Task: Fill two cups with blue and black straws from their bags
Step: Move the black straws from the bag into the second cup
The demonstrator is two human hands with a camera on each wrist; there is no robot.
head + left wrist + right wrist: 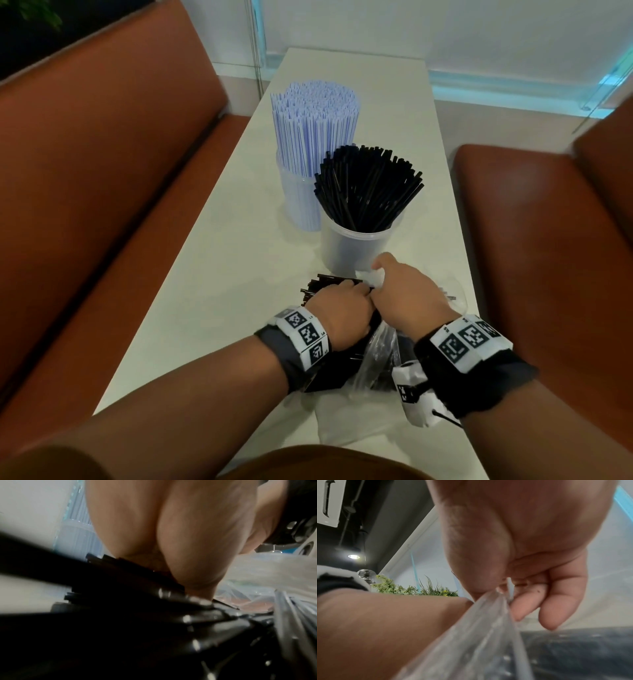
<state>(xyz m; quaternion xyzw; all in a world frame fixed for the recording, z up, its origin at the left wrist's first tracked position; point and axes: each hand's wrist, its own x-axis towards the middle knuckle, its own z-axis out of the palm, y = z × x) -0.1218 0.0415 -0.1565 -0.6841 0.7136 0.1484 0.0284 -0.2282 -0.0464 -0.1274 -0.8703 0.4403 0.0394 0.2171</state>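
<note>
- A bundle of loose black straws (320, 287) is lying on the white surface (191, 308), half inside a clear plastic bag (376, 349), near the front edge.
- The left hand (342, 310) is laid over the bundle; its grip is closed around the black straws, fingers curled over them.
- The right hand (404, 294) is just beside the left, touching it; its grip is closed on the bag's edge, the plastic pinched between thumb and fingers (529, 608), as seen in the right wrist view.
- Just behind the hands, a clear cup (359, 250) is stood upright, holding black straws (368, 185) that fan outward.
- Behind and to its left, touching it, a second clear cup (296, 202) is packed with upright blue-striped straws (315, 116).
- The surface is flanked by brown benches (102, 164) on both sides.
- Marker-printed bands (303, 334) are worn on both wrists.
</note>
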